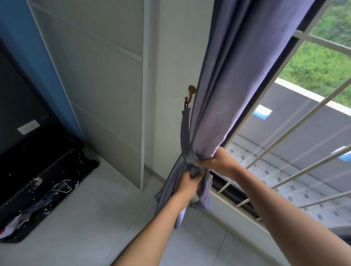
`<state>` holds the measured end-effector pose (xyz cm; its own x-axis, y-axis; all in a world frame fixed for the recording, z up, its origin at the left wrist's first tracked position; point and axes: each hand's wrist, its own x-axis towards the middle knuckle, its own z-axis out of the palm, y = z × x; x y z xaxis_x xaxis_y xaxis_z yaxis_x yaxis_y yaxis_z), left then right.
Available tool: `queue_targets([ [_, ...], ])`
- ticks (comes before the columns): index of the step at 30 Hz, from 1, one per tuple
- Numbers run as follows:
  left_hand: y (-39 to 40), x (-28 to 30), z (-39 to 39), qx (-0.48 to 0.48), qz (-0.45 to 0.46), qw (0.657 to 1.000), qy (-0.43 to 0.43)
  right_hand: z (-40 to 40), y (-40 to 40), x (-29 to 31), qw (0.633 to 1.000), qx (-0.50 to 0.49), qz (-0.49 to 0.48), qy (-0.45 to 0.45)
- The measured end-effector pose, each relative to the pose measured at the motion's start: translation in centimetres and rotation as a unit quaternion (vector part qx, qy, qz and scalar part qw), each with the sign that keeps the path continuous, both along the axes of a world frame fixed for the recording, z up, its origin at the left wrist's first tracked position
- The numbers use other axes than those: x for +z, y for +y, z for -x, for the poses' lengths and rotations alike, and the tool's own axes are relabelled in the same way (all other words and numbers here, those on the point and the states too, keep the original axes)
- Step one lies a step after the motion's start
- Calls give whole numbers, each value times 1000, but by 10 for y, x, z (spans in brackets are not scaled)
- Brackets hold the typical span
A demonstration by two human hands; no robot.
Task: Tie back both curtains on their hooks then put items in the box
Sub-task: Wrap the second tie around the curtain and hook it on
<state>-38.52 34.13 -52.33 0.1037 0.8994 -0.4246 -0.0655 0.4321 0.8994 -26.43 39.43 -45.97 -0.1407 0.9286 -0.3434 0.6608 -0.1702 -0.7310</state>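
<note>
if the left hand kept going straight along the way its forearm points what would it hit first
The left hand already grips the gathered purple fabric curtain and its matching tie-back strap. Straight on, it would push further into that bundle; beyond it probably lies the white wall panel below the brown hook, though depth is unclear.

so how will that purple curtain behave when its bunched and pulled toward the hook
Probably floppy: the curtain hangs in soft folds and squeezes narrow where the right hand grips it. Likely light, since the thin tie-back on the hook looks enough. Loose ends below the left hand may droop.
</note>
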Motion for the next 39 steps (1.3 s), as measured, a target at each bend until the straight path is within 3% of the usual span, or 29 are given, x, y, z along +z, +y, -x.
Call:
queue_targets([
  [5,7,-8,3,-57,-44,994,88,0,5,-2,992,9,-56,-110],
  [13,42,-26,57,-13,-155,968,196,-4,14,-1,992,24,-48,-115],
  [21,98,-12,43,-223,-199,937,182,-10,15,3,994,-21,-35,-96],
  [29,106,-16,31,-201,-230,937,168,-7,10,5,993,-88,-39,-69],
  [34,115,-22,33,-254,-208,926,189,-4,8,-1,989,-118,-51,-67],
  [39,117,-26,38,-278,-195,918,206,4,-1,-6,978,-150,-44,-137],
])
